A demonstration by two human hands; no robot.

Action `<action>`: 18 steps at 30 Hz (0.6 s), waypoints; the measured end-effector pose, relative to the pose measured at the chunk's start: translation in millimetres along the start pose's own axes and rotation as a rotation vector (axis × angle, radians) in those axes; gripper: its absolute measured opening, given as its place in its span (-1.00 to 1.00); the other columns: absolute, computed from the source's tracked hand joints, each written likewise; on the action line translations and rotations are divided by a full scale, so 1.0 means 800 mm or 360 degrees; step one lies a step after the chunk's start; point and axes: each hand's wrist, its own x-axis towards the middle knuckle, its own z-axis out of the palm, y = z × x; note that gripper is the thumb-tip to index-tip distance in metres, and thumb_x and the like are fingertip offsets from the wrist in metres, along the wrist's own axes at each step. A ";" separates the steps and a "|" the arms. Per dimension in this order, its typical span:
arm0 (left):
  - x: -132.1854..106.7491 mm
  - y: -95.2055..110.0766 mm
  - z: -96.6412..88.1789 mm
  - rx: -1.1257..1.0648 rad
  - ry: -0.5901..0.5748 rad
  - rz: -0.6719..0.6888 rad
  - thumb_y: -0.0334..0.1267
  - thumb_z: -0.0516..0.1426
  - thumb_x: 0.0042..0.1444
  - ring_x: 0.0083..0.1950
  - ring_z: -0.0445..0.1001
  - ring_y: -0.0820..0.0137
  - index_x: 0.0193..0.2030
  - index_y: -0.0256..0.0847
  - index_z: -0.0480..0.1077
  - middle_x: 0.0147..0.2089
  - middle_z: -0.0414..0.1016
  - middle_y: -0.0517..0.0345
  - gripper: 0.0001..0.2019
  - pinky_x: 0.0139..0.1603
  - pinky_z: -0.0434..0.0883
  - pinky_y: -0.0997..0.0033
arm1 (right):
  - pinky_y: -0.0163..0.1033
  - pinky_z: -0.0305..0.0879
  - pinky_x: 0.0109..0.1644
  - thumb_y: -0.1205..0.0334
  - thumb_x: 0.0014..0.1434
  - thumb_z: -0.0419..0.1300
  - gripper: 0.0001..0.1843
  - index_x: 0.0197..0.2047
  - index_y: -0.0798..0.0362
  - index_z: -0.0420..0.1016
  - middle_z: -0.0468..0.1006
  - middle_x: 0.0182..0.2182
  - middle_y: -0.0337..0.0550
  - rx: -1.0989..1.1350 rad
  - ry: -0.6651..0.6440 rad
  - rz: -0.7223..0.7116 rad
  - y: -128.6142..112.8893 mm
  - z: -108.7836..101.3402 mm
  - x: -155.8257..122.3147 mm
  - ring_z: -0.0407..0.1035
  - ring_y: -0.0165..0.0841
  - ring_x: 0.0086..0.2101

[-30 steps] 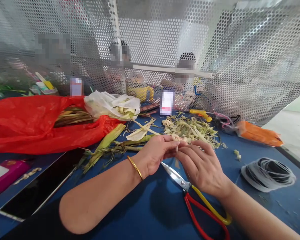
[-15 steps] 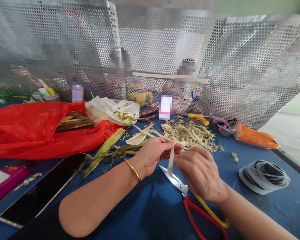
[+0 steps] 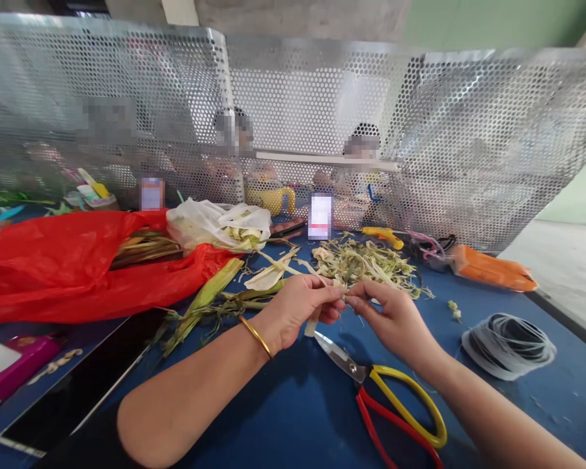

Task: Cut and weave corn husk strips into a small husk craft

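A pale corn husk strip (image 3: 311, 324) is pinched in my left hand (image 3: 305, 299), its loose end hanging below the fingers. Close against those fingertips, my right hand (image 3: 390, 312) has thumb and forefinger pressed together on the end of the husk; the exact spot is small and partly covered. Below both hands lie scissors (image 3: 342, 363) with one red and one yellow handle, blades together. Beyond the fingers spreads a heap of husk shreds (image 3: 371, 264). Left of it are a cream husk leaf (image 3: 268, 275) and a greenish husk (image 3: 202, 296).
A red plastic bag (image 3: 63, 254) with dried husks and a white bag (image 3: 215, 221) stand left. Nearby lies a black tablet-like panel (image 3: 78, 384). On the right are a coil of clear line (image 3: 508, 345), an orange packet (image 3: 493, 267) and a yellow-handled tool (image 3: 383, 236). A perforated metal screen (image 3: 303, 104) rises behind.
My right hand has turned and moved up to meet the left fingertips, uncovering the scissors' yellow handle. The strip's hanging end has swung left. The view has tilted up slightly.
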 end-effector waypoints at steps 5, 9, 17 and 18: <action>0.005 -0.003 -0.002 0.0138 -0.0006 0.0008 -0.22 0.30 -0.03 -0.61 0.37 0.56 -0.48 -0.33 0.41 -0.53 0.48 0.15 -0.78 -0.53 0.33 0.54 | -0.32 0.15 -0.36 0.10 0.20 0.10 -0.71 -0.49 0.05 0.36 0.38 -0.55 -0.30 0.0081 -0.0203 0.0110 0.003 -0.024 0.003 0.23 -0.42 -0.46; 0.006 -0.004 -0.005 0.0174 -0.0075 0.0030 -0.17 0.31 -0.05 -0.59 0.38 0.54 -0.48 -0.31 0.42 -0.53 0.48 0.15 -0.75 -0.50 0.35 0.51 | -0.31 0.14 -0.36 0.06 0.18 0.12 -0.70 -0.50 0.06 0.36 0.37 -0.56 -0.30 0.0194 -0.0366 0.0163 0.007 -0.043 0.006 0.22 -0.42 -0.47; -0.002 0.002 -0.002 0.0099 -0.0287 -0.0144 -0.06 0.17 0.10 -0.54 0.44 0.46 -0.43 -0.36 0.45 -0.46 0.53 0.00 -0.67 -0.44 0.37 0.44 | -0.25 0.16 -0.31 -0.10 0.18 0.10 -0.59 -0.41 0.07 0.52 0.46 -0.48 -0.22 0.0449 -0.0387 0.0345 0.017 -0.026 0.008 0.27 -0.37 -0.40; -0.003 0.002 -0.001 0.0102 -0.0296 -0.0150 -0.06 0.15 0.11 -0.54 0.44 0.45 -0.42 -0.36 0.45 -0.46 0.53 -0.01 -0.67 -0.45 0.36 0.44 | -0.24 0.17 -0.28 -0.11 0.17 0.10 -0.58 -0.43 0.07 0.51 0.46 -0.47 -0.22 0.0541 -0.0354 0.0391 0.016 -0.021 0.008 0.28 -0.37 -0.39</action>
